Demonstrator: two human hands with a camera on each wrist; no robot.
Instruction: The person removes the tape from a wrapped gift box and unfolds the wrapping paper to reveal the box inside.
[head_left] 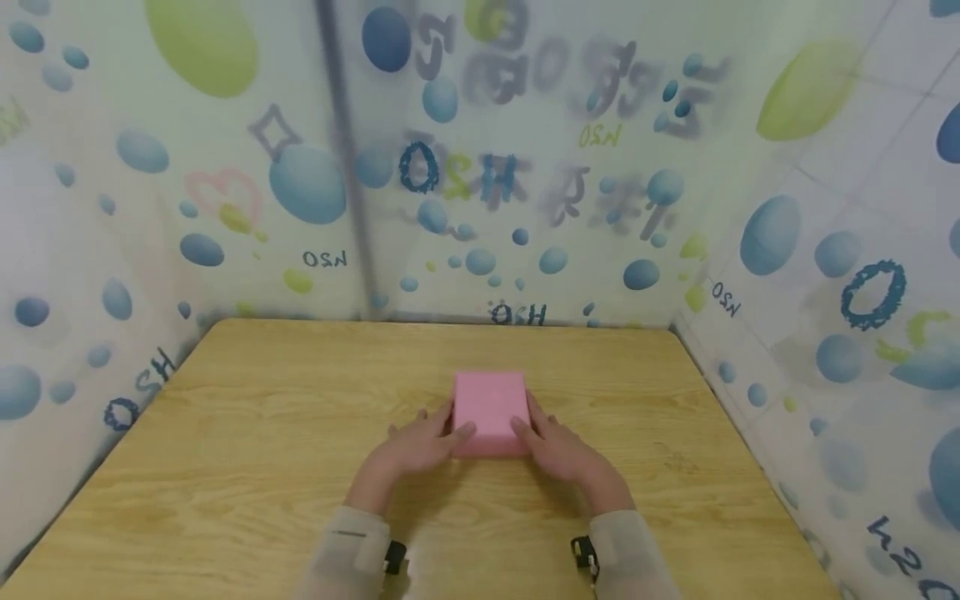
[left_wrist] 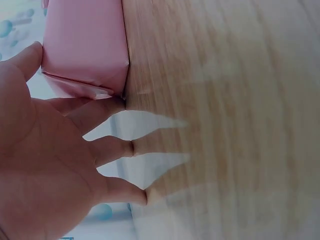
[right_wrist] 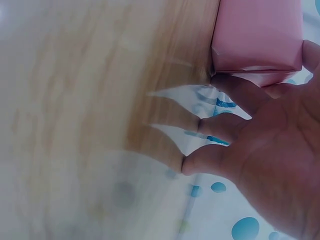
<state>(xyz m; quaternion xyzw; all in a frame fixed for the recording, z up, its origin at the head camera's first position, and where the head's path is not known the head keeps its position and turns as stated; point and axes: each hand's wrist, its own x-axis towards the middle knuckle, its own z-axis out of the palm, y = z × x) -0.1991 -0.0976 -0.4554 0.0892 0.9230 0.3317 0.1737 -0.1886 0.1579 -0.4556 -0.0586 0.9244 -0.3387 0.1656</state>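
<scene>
Nearest, by the bottom of the head view, two pale cloth sleeves (head_left: 348,554) reach in over the wood-grained, yellow-brown tabletop (head_left: 225,467), whose near edge is out of view, each with a small black device (head_left: 394,557) at its inner side. Beyond them the left hand (head_left: 416,446) and the right hand (head_left: 564,450) come in from either side, neither one curled into a fist: both are spread wide, fingers (left_wrist: 115,149) long and parted, the lower fingertips meeting the tabletop in the wrist views. Between them sits the pink, smooth, square-topped box (head_left: 491,404), its ends closed by folded flaps; it lies flat, a little right of the tabletop's middle and nearer the far edge than the near one. Each thumb rests by a near corner of its top, while an index finger lies along each side. The step in hand appears to be holding or placing the box squarely between both hands; a lift or slide from here would call for even inward pressure, a release for parting both hands together so that the box is not turned. Farther on, past the tabletop's far edge and rounded corners, hangs a whitish backdrop (head_left: 465,292) printed with blue and green drops.
</scene>
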